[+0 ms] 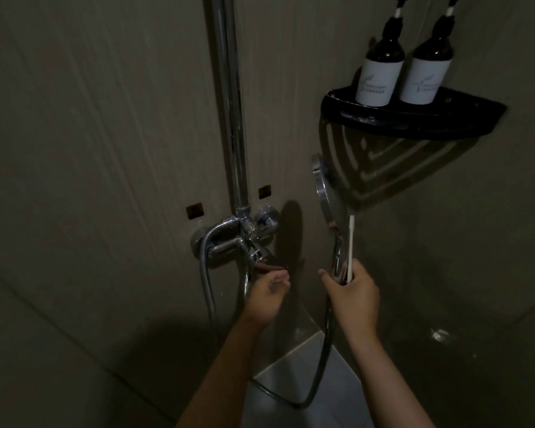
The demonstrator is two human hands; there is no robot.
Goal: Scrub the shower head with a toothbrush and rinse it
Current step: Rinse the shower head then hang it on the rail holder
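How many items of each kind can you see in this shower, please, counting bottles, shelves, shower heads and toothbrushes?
Pump bottles: 2
Corner shelf: 1
Shower head: 1
Toothbrush: 1
Total: 5

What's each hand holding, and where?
Right hand grips shower head by its handle and toothbrush by its lower end. Left hand holds nothing, fingers by the tap lever.

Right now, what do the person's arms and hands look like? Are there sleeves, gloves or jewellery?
The left hand and the right hand wear no gloves. Both forearms are bare, with no sleeve in view. I see no watch, ring or bracelet, though the light is dim.
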